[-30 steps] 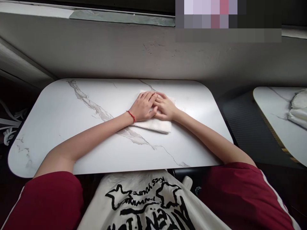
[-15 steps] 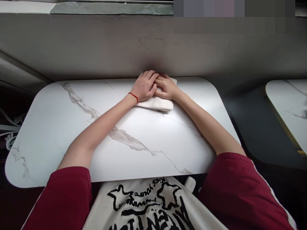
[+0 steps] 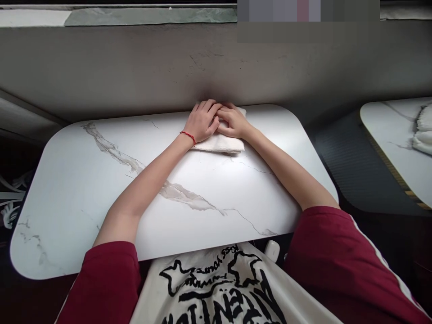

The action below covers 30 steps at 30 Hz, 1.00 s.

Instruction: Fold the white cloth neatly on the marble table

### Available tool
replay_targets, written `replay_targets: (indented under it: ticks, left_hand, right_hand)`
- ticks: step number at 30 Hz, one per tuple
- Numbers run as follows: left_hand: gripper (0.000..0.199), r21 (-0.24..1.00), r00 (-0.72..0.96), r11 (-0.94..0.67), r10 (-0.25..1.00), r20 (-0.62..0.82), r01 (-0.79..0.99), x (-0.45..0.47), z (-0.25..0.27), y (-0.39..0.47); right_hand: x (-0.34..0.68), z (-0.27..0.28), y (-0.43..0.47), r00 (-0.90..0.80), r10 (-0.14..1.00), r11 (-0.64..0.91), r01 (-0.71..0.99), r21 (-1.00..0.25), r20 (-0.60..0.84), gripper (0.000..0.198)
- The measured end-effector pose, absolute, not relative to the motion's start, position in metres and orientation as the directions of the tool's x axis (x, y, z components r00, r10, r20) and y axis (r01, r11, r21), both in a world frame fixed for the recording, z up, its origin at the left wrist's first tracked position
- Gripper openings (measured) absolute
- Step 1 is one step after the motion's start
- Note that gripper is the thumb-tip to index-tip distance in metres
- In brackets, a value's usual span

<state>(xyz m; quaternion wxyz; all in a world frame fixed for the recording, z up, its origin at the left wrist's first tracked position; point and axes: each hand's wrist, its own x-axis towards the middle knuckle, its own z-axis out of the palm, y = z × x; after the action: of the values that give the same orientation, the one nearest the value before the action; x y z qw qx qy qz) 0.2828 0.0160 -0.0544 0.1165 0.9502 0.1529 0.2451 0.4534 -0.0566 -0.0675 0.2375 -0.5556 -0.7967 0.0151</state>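
A folded white cloth lies near the back edge of the white marble-patterned table. My left hand, with a red string bracelet at the wrist, rests flat on the cloth, fingers stretched out. Against it lies my right hand, palm down on the cloth with its fingers extended toward the left hand. Where the two meet, the fingers touch and partly overlap, so some right fingertips are hidden. Neither hand grasps the cloth.
A grey wall rises right behind the table. To the right, past a dark gap, stands a second marble-patterned table with a bundled white cloth on it. White cables hang beside the left edge.
The view has turned slightly to the right, bringing the white cloth on the second table into sight. Both hands stay on the folded cloth in nearly the same position.
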Motion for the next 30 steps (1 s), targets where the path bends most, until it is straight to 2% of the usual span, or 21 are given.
replay_targets:
  ticks: [6, 13, 22, 30]
  left_hand:
    - [0.050, 0.280, 0.860, -0.942, 0.294, 0.417, 0.186, 0.280, -0.054, 0.010]
    - [0.045, 0.271, 0.898, -0.963, 0.123, 0.422, 0.005, 0.284, -0.057, -0.008]
    - [0.051, 0.201, 0.931, -0.971, -0.050, 0.362, -0.130, 0.289, -0.055, -0.086]
    - [0.049, 0.161, 0.931, -0.962, -0.157, 0.330, -0.219, 0.274, -0.050, -0.153]
  right_hand:
    - [0.447, -0.072, -0.073, -0.228, 0.893, 0.352, 0.891, -0.287, 0.389, 0.038]
    - [0.428, -0.070, -0.124, -0.118, 0.922, 0.215, 0.949, -0.233, 0.369, 0.035]
    - [0.415, -0.064, -0.227, -0.024, 0.954, 0.068, 0.988, -0.138, 0.298, 0.040]
    - [0.383, -0.061, -0.303, 0.012, 0.930, 0.023, 0.996, -0.089, 0.367, 0.052]
